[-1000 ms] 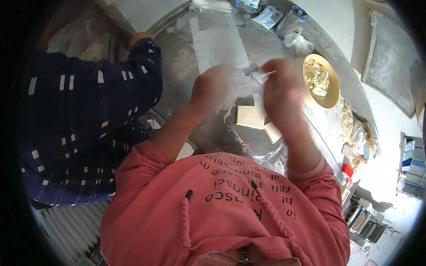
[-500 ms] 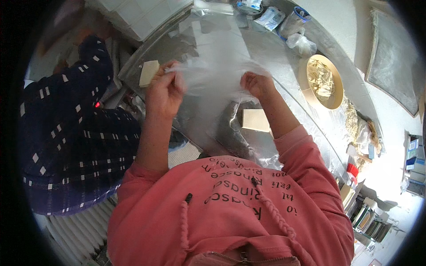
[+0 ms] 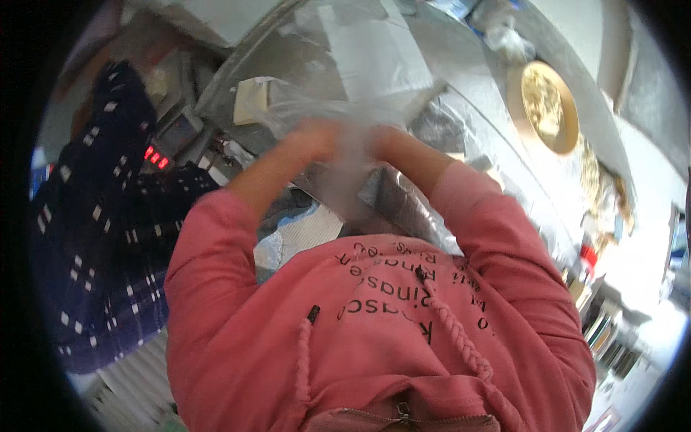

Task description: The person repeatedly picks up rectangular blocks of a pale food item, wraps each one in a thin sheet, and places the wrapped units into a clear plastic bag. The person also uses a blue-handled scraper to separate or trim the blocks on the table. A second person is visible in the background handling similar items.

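My left hand (image 3: 317, 138) and my right hand (image 3: 381, 140) are close together over the metal table (image 3: 259, 57), among crumpled translucent plastic (image 3: 281, 108). A haze and motion blur smear their fingers, so their grip is unclear. A pale yellow block (image 3: 248, 101) lies beyond my left hand, partly under the plastic. A stack of white plastic bags (image 3: 389, 54) lies farther back. Dark, shiny plastic (image 3: 396, 198) shows just below my right hand.
A co-worker in a dark patterned sleeve (image 3: 108, 180) is at my left, beside a red digital display (image 3: 155, 157). At the right stand a round tan container of pale strips (image 3: 543, 108) and white bagged items (image 3: 507, 39), with shelving (image 3: 604, 324) lower down.
My hands have come closer together toward the middle, from spread apart with thin plastic stretched between them. The co-worker's arm has drawn leftward, uncovering more of the display. The view has shifted.
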`<state>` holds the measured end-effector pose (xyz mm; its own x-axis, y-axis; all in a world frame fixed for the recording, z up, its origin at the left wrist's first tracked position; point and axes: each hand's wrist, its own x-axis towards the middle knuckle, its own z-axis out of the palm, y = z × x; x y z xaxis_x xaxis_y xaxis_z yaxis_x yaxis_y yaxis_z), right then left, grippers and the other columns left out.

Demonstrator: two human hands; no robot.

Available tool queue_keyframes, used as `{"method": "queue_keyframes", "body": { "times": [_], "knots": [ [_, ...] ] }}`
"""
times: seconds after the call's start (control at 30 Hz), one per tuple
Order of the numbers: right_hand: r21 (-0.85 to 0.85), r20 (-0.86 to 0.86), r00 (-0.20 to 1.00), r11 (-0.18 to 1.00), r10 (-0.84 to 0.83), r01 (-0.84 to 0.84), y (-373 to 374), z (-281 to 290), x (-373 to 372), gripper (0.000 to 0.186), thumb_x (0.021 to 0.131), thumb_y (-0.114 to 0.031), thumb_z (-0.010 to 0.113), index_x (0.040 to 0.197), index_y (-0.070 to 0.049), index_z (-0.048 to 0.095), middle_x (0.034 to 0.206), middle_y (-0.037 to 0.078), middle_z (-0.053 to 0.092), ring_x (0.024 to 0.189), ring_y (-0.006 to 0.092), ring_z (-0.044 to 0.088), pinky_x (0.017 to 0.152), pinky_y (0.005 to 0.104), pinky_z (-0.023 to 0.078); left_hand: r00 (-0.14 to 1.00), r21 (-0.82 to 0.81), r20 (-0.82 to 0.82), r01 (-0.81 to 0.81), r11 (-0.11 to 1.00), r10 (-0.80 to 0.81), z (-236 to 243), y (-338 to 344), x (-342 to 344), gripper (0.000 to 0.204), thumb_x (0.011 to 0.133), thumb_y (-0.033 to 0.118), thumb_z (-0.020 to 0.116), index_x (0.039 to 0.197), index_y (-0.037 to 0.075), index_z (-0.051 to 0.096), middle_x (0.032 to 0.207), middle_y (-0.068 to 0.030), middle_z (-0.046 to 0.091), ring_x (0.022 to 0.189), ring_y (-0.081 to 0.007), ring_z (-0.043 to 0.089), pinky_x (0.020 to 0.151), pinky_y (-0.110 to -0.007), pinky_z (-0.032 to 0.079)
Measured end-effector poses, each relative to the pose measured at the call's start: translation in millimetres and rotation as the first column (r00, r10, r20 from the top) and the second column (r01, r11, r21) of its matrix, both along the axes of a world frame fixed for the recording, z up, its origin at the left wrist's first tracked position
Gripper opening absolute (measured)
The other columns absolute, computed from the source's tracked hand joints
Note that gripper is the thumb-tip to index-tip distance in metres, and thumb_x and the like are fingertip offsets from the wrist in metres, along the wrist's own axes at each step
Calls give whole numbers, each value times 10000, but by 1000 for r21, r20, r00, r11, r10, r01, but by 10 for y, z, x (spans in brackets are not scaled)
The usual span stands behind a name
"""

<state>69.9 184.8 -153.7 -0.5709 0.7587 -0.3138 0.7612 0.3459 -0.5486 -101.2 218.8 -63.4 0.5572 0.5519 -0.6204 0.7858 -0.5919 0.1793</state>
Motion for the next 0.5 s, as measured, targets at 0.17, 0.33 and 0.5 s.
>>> {"method": "queue_keyframes", "body": {
  "times": [0.17, 0.33, 0.5],
  "knots": [
    [345, -551, 799, 807, -239, 480, -501, 357, -74, 547, 775, -157, 591, 1284, -92, 401, 1122, 177, 547, 1045, 324, 528, 891, 411, 432, 998, 8, -47, 38, 999, -38, -573, 639, -281, 593, 742, 315, 664, 1246, 64, 479, 1266, -160, 483, 1160, -301, 462, 970, -400, 364],
    [352, -560, 749, 717, -353, 601, -1723, 790, 953, 436, 773, -254, 616, 1158, -74, 523, 1019, 148, 582, 965, 332, 551, 845, 403, 447, 946, -405, 262, -70, 912, 189, 130, 749, -214, 400, 833, 250, 513, 1151, 8, 523, 1045, -115, 596, 972, -239, 560, 878, -363, 406],
    [337, -229, -201, -271, -953, 902, -3732, 778, 2506, 419, 844, -247, 599, 1184, -20, 505, 1152, 177, 544, 1010, 269, 556, 876, 343, 434, 563, -701, 583, -16, 713, 586, 715, -124, 754, 344, 855, 267, 503, 1084, 15, 553, 998, -112, 608, 924, -194, 578, 826, -338, 435]
  ]
}}
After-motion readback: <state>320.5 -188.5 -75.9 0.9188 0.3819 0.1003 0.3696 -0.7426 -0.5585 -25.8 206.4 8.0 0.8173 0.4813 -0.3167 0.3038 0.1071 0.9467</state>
